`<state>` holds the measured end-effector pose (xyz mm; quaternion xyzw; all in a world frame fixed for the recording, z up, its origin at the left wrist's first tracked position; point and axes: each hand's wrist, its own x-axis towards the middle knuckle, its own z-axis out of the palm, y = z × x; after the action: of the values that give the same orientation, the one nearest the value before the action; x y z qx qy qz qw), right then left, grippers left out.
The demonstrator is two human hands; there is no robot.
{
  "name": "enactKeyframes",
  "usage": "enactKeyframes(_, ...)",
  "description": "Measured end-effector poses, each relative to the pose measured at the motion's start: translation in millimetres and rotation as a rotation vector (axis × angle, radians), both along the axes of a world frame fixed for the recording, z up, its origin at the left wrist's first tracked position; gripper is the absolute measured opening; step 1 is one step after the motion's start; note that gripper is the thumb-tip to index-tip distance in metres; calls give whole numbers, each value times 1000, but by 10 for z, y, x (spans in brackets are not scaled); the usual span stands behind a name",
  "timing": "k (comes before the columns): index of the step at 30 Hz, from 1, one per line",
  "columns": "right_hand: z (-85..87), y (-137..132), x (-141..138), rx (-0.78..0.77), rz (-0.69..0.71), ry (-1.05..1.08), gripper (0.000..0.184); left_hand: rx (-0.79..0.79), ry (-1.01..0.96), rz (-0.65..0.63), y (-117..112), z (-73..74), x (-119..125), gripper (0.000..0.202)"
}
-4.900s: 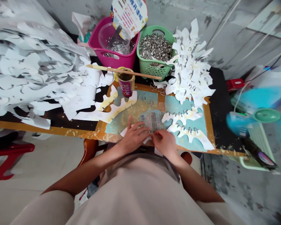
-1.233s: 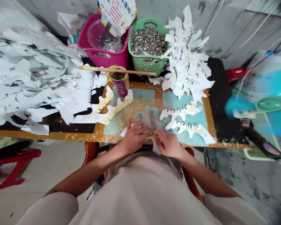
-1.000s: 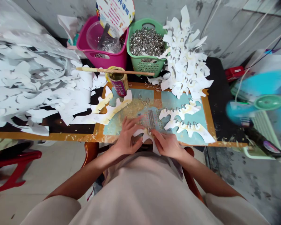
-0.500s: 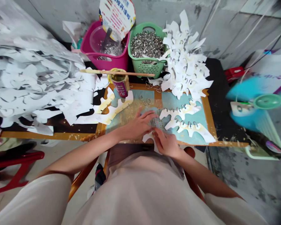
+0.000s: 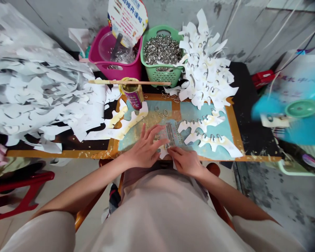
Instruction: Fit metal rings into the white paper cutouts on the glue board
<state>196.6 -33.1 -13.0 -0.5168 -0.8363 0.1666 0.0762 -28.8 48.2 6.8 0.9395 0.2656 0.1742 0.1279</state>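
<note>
My right hand (image 5: 185, 161) pinches a small white paper cut-out (image 5: 163, 152) at the board's near edge, close to a small metal ring (image 5: 167, 145). My left hand (image 5: 144, 148) lies spread on the board, its fingertips reaching a printed card (image 5: 170, 134). Two white paper strips with rings along them (image 5: 203, 125) lie to the right of my hands. Several loose rings (image 5: 162, 113) sit farther forward. Glue-stained paper strips (image 5: 126, 122) lie to the left of my hands.
A glue can (image 5: 131, 94) with a wooden stick (image 5: 128, 83) across it stands behind the board. Behind it are a pink basket (image 5: 115, 66) and a green basket of rings (image 5: 162, 50). Heaps of white cut-outs (image 5: 39, 87) (image 5: 206, 64) flank them. A blue fan (image 5: 301, 108) spins right.
My left hand has moved back left off the printed card's middle, with its fingers spread wider. My right hand stays on the white cut-out. The view has shifted slightly.
</note>
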Motion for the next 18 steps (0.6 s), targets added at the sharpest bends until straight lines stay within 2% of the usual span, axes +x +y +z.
enactKeyframes(2,-2,-2,-1,3,-3,-18,46,-9,9,-116,84,21,55,48)
enactKeyframes(4,-2,-3,-3,3,-1,-35,47,-12,10,-230,176,-16,126,46)
enactKeyframes(9,12,-7,-27,-10,7,-64,46,-2,3,-307,299,-136,202,40)
enactKeyframes(12,27,-21,-50,-29,-29,-80,45,6,-11,-255,192,-191,146,32)
enactKeyframes(18,120,43,-95,-93,-97,-82,47,58,-101,23,-188,-395,34,24)
